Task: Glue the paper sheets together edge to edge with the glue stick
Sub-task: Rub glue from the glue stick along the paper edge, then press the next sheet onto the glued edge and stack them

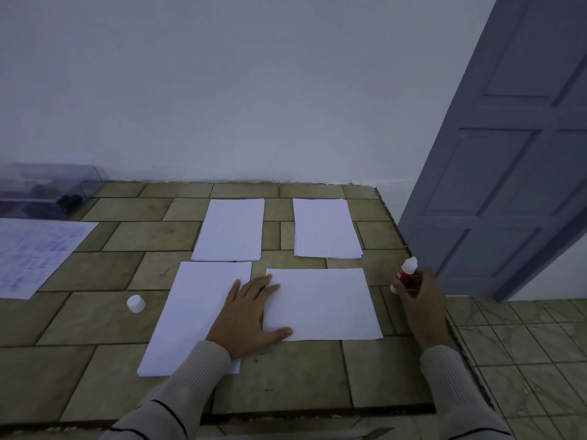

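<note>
Paper sheets (320,304), loose cap (136,303) nearby.

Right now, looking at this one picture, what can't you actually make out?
Head view only.
Join between the portrait sheet and the landscape sheet: the left hand lies over it.
Glue stick label: too small, partly wrapped by the right hand.
Printed sheet: cut off by the left edge, print blurred.
Clear box contents: dark and blurred.

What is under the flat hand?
The left hand lies flat on two white sheets: its palm on the tall sheet, its fingertips on the wide sheet. Where their edges meet is covered by the hand.
</note>
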